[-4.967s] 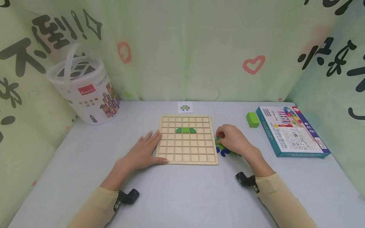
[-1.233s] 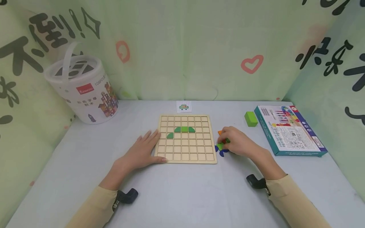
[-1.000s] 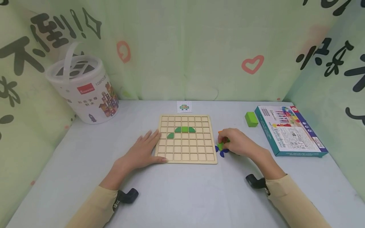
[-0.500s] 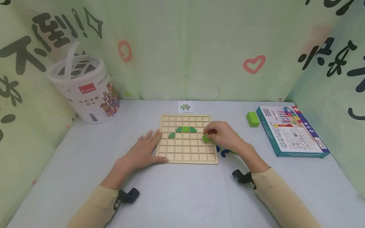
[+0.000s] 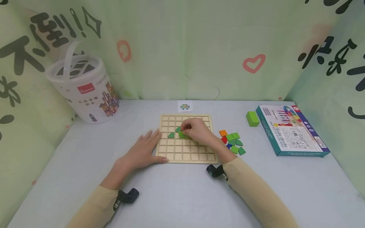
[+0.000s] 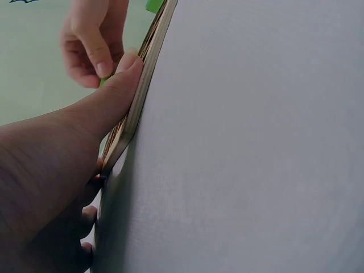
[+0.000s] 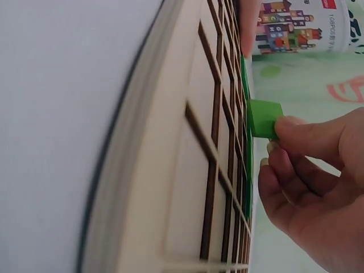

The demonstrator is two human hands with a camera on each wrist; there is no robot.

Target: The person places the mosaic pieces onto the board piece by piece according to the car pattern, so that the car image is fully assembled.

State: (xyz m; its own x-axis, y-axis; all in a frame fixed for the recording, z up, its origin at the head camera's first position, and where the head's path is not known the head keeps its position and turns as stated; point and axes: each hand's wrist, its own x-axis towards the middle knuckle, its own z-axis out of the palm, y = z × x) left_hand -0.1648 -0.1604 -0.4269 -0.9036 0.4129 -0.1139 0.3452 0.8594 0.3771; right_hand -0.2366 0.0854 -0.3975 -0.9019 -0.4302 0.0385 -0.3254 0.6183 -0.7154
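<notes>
Pinching a green tile (image 7: 264, 118), right hand (image 5: 198, 129), with left hand (image 5: 143, 152) outstretched, bucket (image 5: 86, 99) labelled "108PCS".

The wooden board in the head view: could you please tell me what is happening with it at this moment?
A person's right hand pinches a green square piece over the wooden board; I cannot tell whether the piece touches it. The left hand rests at the board's left edge. Dark green rounded pieces already lie on the board. Loose coloured pieces lie on the table to the right, and a small picture card lies beyond the board.
</notes>
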